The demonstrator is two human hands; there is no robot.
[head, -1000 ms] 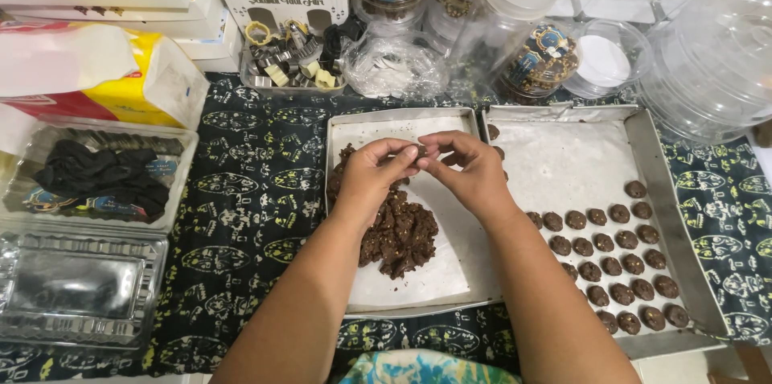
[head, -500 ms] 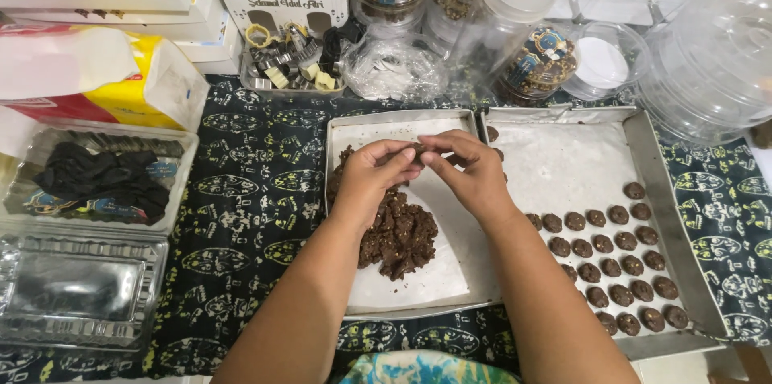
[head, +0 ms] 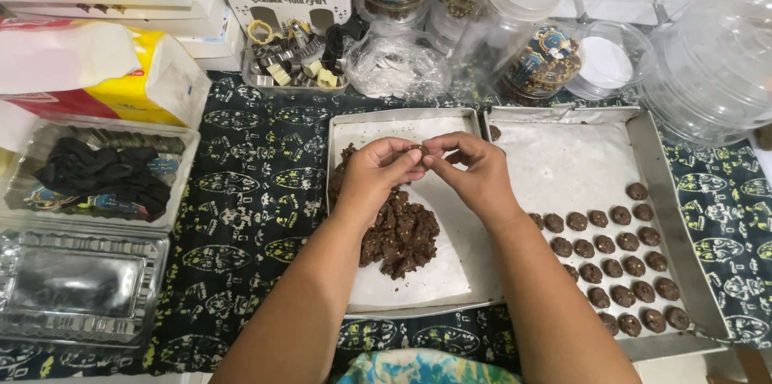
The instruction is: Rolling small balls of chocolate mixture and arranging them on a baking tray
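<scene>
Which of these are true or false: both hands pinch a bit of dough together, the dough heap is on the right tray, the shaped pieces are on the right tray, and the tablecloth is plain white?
1. The left hand and right hand pinch a small dough bit together. True.
2. The dough heap lies on the right tray. False: it lies on the left tray.
3. Rows of shaped pieces sit on the right tray. True.
4. The tablecloth is plain white. False: dark and patterned.

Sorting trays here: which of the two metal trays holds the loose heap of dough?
The left tray, under both hands; the right tray holds rows of shaped pieces instead.
</scene>
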